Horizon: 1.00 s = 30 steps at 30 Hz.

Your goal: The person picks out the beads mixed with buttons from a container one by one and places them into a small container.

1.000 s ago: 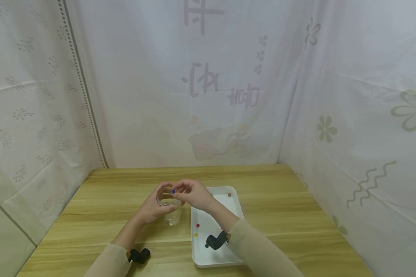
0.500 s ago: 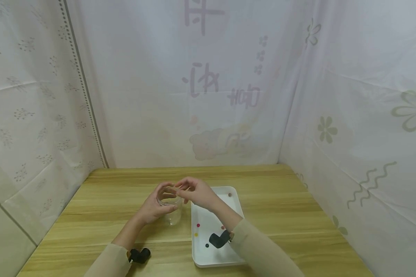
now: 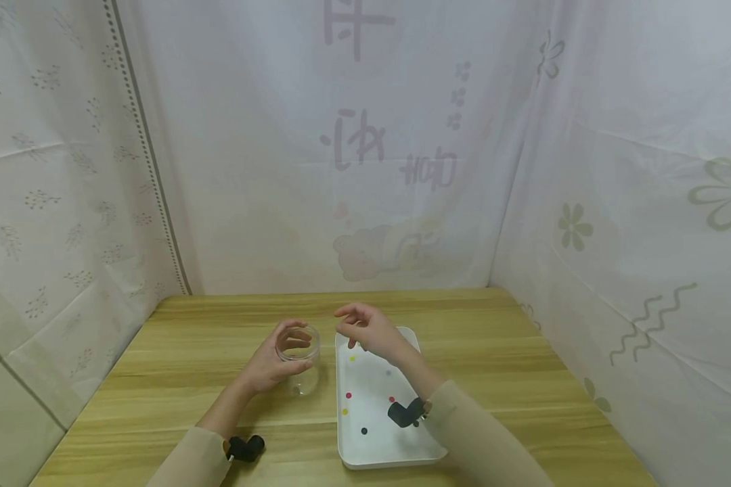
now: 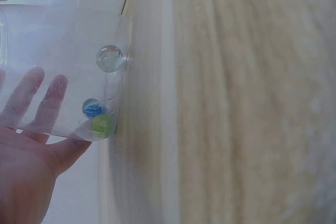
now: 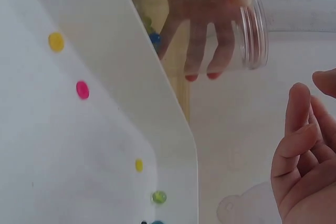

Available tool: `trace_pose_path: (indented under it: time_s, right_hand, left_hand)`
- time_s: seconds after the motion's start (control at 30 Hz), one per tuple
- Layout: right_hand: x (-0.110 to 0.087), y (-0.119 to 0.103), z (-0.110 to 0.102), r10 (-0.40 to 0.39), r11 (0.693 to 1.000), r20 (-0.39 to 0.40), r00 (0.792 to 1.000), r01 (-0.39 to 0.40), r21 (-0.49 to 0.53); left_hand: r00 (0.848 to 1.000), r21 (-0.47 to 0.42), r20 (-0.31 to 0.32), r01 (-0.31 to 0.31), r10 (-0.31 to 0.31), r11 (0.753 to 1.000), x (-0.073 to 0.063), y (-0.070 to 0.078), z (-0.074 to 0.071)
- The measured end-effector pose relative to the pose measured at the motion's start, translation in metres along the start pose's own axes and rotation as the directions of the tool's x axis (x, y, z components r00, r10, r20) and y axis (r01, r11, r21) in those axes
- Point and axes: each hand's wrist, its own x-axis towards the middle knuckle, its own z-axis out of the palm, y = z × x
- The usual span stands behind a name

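Note:
My left hand [image 3: 268, 362] holds a clear jar [image 3: 307, 379] round its side. The jar stands upright, uncapped, on the table to the left of the white tray. In the left wrist view a clear marble [image 4: 109, 58], a blue marble [image 4: 92, 108] and a yellow-green marble [image 4: 102, 126] lie at its bottom. My right hand [image 3: 374, 335] hovers above the tray's far left part, apart from the jar. Its fingers are loosely bent, with nothing seen between them. Below it in the white tray [image 3: 339, 439] lie small coloured pieces, among them a pink disc [image 5: 82, 89].
The tray also bears a yellow disc [image 5: 56, 42], a green marble [image 5: 158, 197] and a dark round piece [image 3: 364, 431]. The wooden table [image 3: 493, 379] reaches back to a patterned curtain [image 3: 268, 203]. Black wrist cameras jut from both sleeves.
The small blue piece pinched in my right fingers at the jar's mouth is gone from them. My right hand has drawn back to the right over the tray. My left hand stays on the jar.

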Motion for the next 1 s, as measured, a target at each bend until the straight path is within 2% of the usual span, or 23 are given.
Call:
trace_pose_path:
  time_s: [0.27,0.6,0.73,0.87,1.0]
  right_hand:
    - [-0.007,0.020,-0.017,0.024,0.998,-0.069,0.997,-0.028,-0.053]
    - [-0.016,0.043,-0.041,0.083,0.992,-0.134,0.987,-0.096,-0.088]
    - [-0.018,0.049,-0.052,0.120,0.983,-0.199,0.973,-0.144,-0.112]
    - [-0.019,0.055,-0.061,0.177,0.968,-0.265,0.948,-0.216,-0.124]
    - [-0.022,0.057,-0.065,0.224,0.944,-0.291,0.930,-0.281,-0.171]
  left_hand:
    - [1.000,-0.002,0.008,-0.024,0.024,1.000,0.000,-0.001,0.000]
    - [1.000,-0.010,0.013,-0.020,0.020,1.000,0.000,0.001,0.001]
    - [1.000,-0.011,0.014,-0.014,0.014,1.000,0.000,0.001,0.001]
    - [1.000,-0.015,0.013,-0.008,0.008,1.000,-0.001,0.002,0.000]
    - [1.000,-0.021,0.013,-0.010,0.010,1.000,-0.001,0.001,0.000]
